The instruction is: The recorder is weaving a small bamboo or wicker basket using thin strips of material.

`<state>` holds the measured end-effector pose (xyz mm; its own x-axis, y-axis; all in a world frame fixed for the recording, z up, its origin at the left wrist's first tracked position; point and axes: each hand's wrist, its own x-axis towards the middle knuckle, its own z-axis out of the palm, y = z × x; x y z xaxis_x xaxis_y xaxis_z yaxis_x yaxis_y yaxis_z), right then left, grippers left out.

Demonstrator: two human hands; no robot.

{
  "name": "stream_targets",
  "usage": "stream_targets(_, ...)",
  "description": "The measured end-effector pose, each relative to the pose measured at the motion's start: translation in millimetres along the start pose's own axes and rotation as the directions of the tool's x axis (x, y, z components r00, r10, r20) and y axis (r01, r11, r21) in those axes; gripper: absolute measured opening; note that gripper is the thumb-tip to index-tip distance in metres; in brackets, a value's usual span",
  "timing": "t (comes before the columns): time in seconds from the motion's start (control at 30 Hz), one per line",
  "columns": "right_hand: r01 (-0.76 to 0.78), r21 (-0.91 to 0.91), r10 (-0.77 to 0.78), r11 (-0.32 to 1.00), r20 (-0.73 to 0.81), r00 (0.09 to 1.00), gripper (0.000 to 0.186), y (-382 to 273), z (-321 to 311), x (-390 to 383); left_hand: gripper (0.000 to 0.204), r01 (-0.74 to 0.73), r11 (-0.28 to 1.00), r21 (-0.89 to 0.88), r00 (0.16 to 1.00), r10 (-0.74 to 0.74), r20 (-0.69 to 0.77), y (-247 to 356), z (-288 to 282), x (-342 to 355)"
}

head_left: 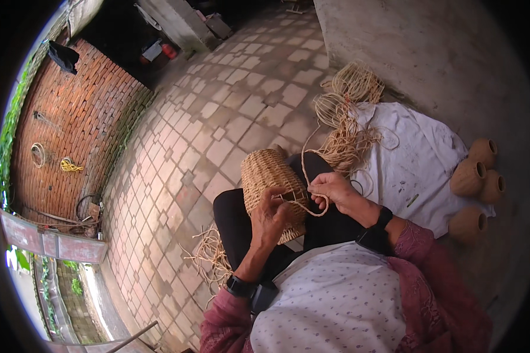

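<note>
A tan woven basket (265, 167) lies tilted across my lap, its opening toward my hands. My left hand (270, 216) is closed at the rim of the basket, gripping its edge; the exact fingertip contact is partly hidden. In my right hand (334, 189), just right of the opening, thumb and fingers pinch a straw-coloured twisted cord (304, 156). The cord loops below the right hand toward the rim and runs up toward a heap of the same cord (341, 141).
A white cloth (409, 159) spreads to the right, with several small round woven pots (468, 177) at its edge. Loose cord ends (212, 256) lie left of my knee. Paving tiles (188, 141) cover the floor. A brick wall (79, 117) stands at left.
</note>
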<state>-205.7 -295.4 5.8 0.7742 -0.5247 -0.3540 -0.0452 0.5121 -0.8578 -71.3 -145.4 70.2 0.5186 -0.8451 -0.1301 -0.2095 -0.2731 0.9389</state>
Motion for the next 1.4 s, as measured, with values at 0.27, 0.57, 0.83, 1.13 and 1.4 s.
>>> stream_targets(0.27, -0.203, 0.032, 0.204, 0.979, -0.049, 0.978, 0.012, 14, 21, 13, 0.029, -0.034, 0.999, 0.019, 0.999, 0.035, -0.033, -9, 2, -7)
stream_targets(0.57, 0.112, -0.207, -0.098, 0.972, 0.076, 0.992, 0.011, 54, 18, 35, 0.029, -0.057, 0.950, 0.308, 0.998, 0.058, 0.005, -4, 8, -10)
stream_targets(0.83, -0.075, -0.197, 0.090, 0.978, 0.067, 0.994, 0.010, -4, 51, 13, 0.029, 0.039, 0.880, -0.473, 0.988, -0.106, -0.115, -24, -31, -19)
stream_targets(1.13, 0.155, -0.496, -0.379, 0.854, -0.389, 0.840, 0.013, -9, -47, 19, 0.031, 0.042, 0.912, -0.408, 0.985, -0.107, -0.138, -26, -36, -18)
stream_targets(1.4, 0.175, -0.081, -0.192, 0.981, -0.458, 0.868, 0.024, 19, -72, 18, 0.020, -0.252, 0.878, 0.406, 0.919, 0.349, -0.185, -1, -21, -9)
